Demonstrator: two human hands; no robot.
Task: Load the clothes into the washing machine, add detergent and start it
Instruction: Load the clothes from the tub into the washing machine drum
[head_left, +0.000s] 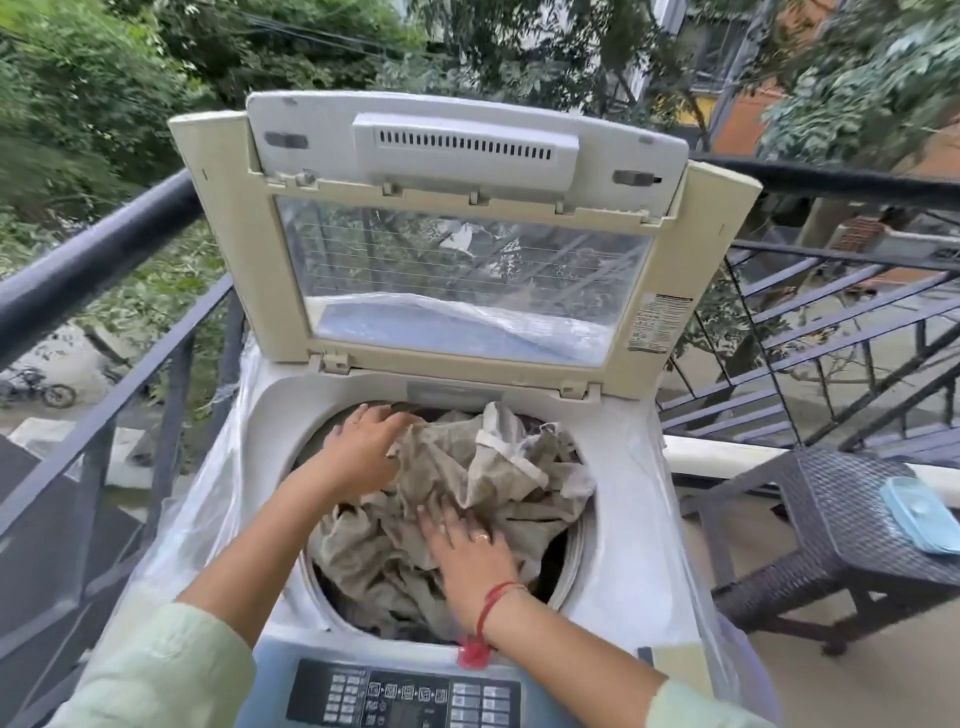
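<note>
The washing machine (270, 415) stands with its lid (462, 156) raised. Grey-beige clothes (498, 478) are heaped in its drum. The left hand (363, 452) presses them at 10 o'clock and the right hand (470, 553) at 6 o'clock. The fingers (434, 522) are straight and spread, gripping nothing.

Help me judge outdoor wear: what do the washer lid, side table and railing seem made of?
Lid: yellowed matte plastic frame, moulded clips; clear pane, glass or plastic unclear. Side table: dark woven wicker, likely synthetic. Railing: dark painted metal, probably, by its slim welded bars.
</note>
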